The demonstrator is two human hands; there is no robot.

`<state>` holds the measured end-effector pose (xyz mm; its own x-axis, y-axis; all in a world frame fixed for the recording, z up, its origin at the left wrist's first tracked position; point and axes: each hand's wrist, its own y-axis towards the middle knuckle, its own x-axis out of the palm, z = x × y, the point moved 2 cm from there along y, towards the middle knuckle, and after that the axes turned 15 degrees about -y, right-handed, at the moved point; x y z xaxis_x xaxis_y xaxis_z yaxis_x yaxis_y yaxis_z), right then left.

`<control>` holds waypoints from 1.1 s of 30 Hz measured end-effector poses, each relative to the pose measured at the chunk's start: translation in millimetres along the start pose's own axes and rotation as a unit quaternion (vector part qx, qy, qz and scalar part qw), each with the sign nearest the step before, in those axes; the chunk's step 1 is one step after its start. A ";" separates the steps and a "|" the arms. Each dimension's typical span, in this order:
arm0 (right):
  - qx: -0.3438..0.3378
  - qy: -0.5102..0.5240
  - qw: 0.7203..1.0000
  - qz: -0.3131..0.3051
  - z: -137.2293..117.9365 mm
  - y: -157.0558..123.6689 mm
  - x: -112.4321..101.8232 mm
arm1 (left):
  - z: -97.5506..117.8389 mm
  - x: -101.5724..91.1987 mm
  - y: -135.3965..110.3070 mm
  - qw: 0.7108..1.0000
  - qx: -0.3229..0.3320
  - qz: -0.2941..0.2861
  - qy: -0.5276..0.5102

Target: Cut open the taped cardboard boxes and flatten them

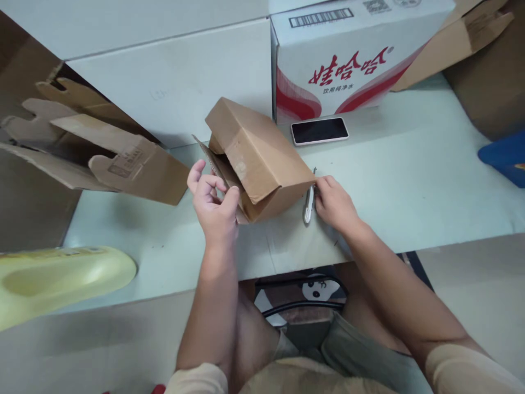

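A small brown cardboard box (258, 156) lies tilted on the pale table (410, 186), its open end toward me. My left hand (213, 205) pinches a loose flap at the box's near left corner. My right hand (334, 202) rests on the table just right of the box, fingers closed around a slim silver utility knife (308, 205) that lies against the box's right side.
A black phone (320, 131) lies behind the box. A white and red printed carton (348, 54) stands at the back. Flattened brown cardboard (102, 153) hangs off the left. A yellow plastic object (57, 279) is near left, a blue thing (504, 156) at the right edge.
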<state>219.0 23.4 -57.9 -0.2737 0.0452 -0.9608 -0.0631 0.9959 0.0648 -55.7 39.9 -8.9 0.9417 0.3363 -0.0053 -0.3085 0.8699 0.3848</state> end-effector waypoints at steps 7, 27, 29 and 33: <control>-0.066 0.119 0.989 0.059 -4.3 3.1 2.7 | 3.3 8.6 -0.3 0.990 -0.081 0.033 -0.111; -0.005 0.322 0.944 0.064 -3.0 -3.8 3.1 | 4.6 7.5 4.9 0.962 -0.211 0.051 -0.163; -0.006 0.263 0.961 0.081 -2.9 -4.9 3.8 | 6.8 7.3 5.1 0.961 -0.216 0.052 -0.165; -0.070 0.225 0.963 0.128 -4.0 -12.3 -0.5 | 6.9 4.0 7.5 0.964 -0.189 0.046 -0.180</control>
<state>216.0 10.8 -57.1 -0.6837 0.2181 -0.6965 -0.0588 0.9348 0.3504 -53.4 45.3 0.4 0.8721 0.3309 0.3606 -0.3562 0.9344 0.0041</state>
